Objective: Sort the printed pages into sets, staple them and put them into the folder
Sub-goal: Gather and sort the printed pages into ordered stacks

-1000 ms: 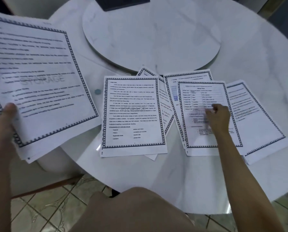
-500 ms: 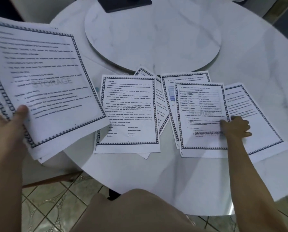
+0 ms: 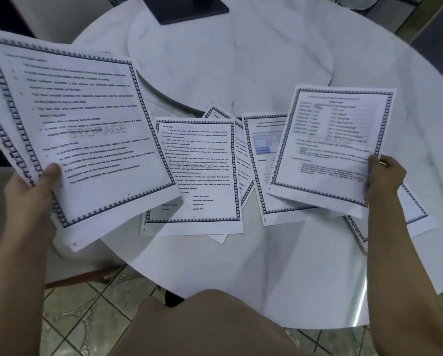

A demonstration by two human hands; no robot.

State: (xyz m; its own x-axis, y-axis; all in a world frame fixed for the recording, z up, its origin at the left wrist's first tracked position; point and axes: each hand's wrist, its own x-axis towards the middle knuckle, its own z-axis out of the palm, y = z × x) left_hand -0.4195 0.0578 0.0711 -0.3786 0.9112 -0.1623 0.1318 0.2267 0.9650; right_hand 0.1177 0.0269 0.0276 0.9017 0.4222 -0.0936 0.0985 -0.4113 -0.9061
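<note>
Pages were all over the place in the head view, so roughly: a stack (image 3: 81, 140) was held up over the left edge of the table (image 3: 241, 273) by the left hand (image 3: 32, 191). The thumb was pressed on the top page's lower-left border and the fingers were tucked underneath, out of sight. A faint "STORAGE" watermark could be read across that top page.

A sheet (image 3: 331, 150) with a printed chart was gripped at its right edge by the right hand (image 3: 386, 176), thumb on top. It was lifted clear of the table and tilted a little. Whether more than one sheet was pinched there couldn't be told.

Flat on the table, a text page (image 3: 197, 176) was laid in the middle, partly overlapped at its left by the raised stack. A tilted page (image 3: 216, 113) was poking out from behind it. Just to the right, a page with a blue figure (image 3: 264, 155) was partly covered by the lifted sheet, and another page (image 3: 416, 209) was seen under the right hand.

Further back, a round turntable (image 3: 241, 60) was set on the table, with a dark slab (image 3: 187, 7) resting on its far side. A lap (image 3: 202, 325) and floor tiles (image 3: 74, 317) were seen at the bottom.
</note>
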